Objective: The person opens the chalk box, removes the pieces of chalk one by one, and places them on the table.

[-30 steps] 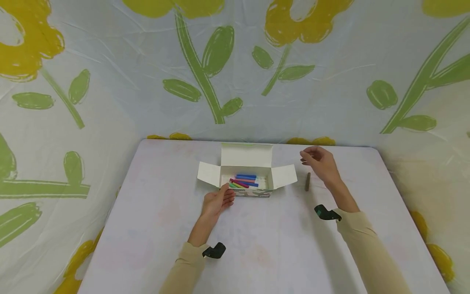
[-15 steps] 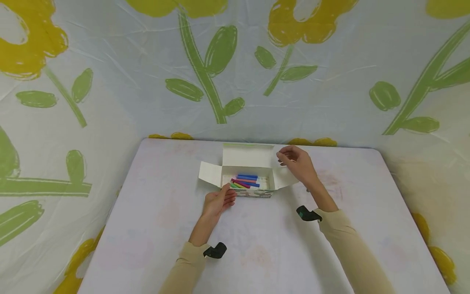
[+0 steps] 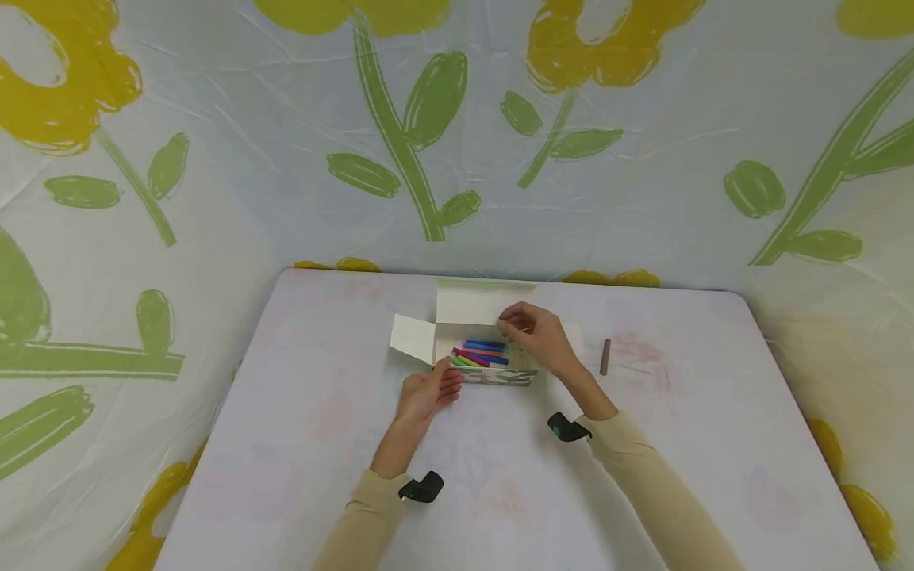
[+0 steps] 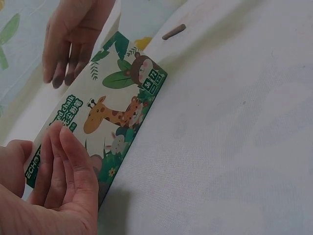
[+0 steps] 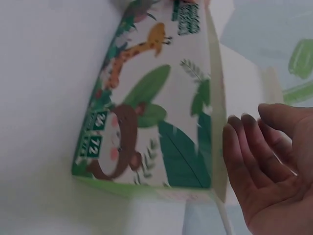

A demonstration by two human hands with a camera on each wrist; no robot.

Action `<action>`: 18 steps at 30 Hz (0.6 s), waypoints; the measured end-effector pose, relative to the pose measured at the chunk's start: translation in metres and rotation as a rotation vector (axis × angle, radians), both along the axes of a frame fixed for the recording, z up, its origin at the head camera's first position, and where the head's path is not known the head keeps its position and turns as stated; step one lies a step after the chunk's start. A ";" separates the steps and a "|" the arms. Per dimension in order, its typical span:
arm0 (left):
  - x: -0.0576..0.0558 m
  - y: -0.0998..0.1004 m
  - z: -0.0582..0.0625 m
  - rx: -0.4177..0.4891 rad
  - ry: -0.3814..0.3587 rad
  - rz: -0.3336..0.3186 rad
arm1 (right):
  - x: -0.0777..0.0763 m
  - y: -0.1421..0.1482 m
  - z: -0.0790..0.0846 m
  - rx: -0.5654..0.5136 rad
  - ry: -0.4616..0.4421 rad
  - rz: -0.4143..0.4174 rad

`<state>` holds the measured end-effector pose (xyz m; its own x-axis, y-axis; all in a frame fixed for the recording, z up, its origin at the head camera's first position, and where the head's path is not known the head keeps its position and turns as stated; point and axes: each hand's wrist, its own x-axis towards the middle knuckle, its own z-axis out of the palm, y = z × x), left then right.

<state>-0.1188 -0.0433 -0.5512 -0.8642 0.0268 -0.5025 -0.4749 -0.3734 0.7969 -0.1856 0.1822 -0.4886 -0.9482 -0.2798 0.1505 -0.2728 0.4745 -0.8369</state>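
Observation:
An open chalk box [image 3: 500, 377] with printed animals stands on the table, colored chalk sticks [image 3: 485, 353] lying inside. At its front left corner, my left hand [image 3: 421, 394] holds the front wall, thumb at the rim and fingers outside against the printed face [image 4: 117, 115]. My right hand [image 3: 539, 337] hovers over the box's right end, fingers loosely bent. In the right wrist view, the right hand [image 5: 271, 161] shows nothing between thumb and fingertips. A brown chalk stick [image 3: 605, 357] lies on the table right of the box.
The box's left flap [image 3: 412, 339] and back lid [image 3: 467, 303] stand folded out; its right flap is mostly behind my right hand. Reddish chalk smudges [image 3: 643, 349] mark the tabletop near the brown stick. A flower-printed cloth [image 3: 286, 159] hangs behind the table.
My right hand has moved left from above the brown chalk stick to over the box. My left hand has stayed at the box corner, and the brown stick is still on the table.

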 end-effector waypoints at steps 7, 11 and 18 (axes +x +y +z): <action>0.000 0.000 0.000 0.002 0.002 0.008 | 0.001 -0.020 -0.013 0.043 0.013 0.127; 0.000 0.001 -0.001 0.003 0.006 0.015 | 0.000 -0.028 -0.021 0.072 0.014 0.192; 0.001 0.002 -0.002 0.017 0.026 0.027 | -0.004 -0.039 -0.032 0.178 0.029 0.303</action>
